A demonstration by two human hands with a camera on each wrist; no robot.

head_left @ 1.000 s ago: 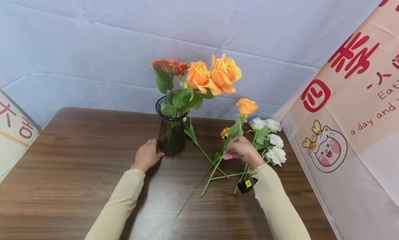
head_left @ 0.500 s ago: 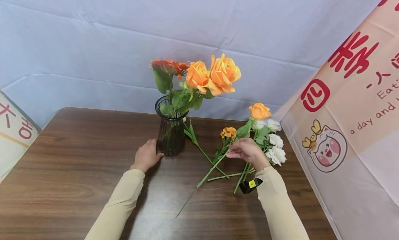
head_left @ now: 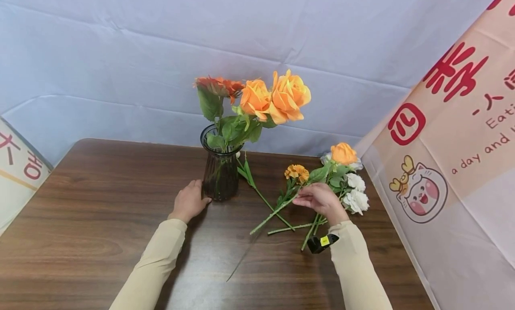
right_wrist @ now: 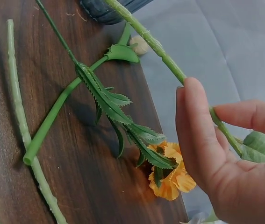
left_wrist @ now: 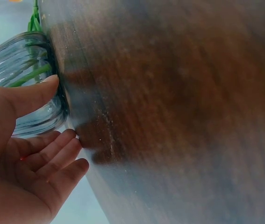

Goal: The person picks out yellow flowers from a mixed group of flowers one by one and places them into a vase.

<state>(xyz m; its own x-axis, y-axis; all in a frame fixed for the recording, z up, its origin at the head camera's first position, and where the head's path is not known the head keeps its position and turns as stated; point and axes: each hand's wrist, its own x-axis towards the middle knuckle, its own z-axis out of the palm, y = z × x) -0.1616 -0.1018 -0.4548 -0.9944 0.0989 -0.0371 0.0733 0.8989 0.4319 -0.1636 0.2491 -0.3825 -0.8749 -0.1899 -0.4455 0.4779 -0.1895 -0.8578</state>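
A dark ribbed glass vase (head_left: 221, 178) stands at the table's middle, holding two orange roses (head_left: 273, 97) and a red-orange flower (head_left: 219, 85). My left hand (head_left: 189, 200) rests at the left of its base; the thumb (left_wrist: 36, 95) touches the glass and the fingers are relaxed. Between thumb and fingers, my right hand (head_left: 318, 197) pinches the stem of an orange rose (head_left: 344, 153). That rose slants above the table, its cut end toward the near left. Below the held stem lies a small orange-yellow flower (right_wrist: 174, 175) with serrated leaves.
White flowers (head_left: 356, 191) lie in a pile at the right, partly behind my right hand and the held rose. A green stem with long leaves (head_left: 248, 173) lies right of the vase. A fabric backdrop (head_left: 141, 77) rises behind the wooden table (head_left: 100, 202).
My right hand has moved right and the held rose has tilted lower, its bloom now over the pale flowers. The small orange-yellow flower has come into fuller view. My left hand and vase are still.
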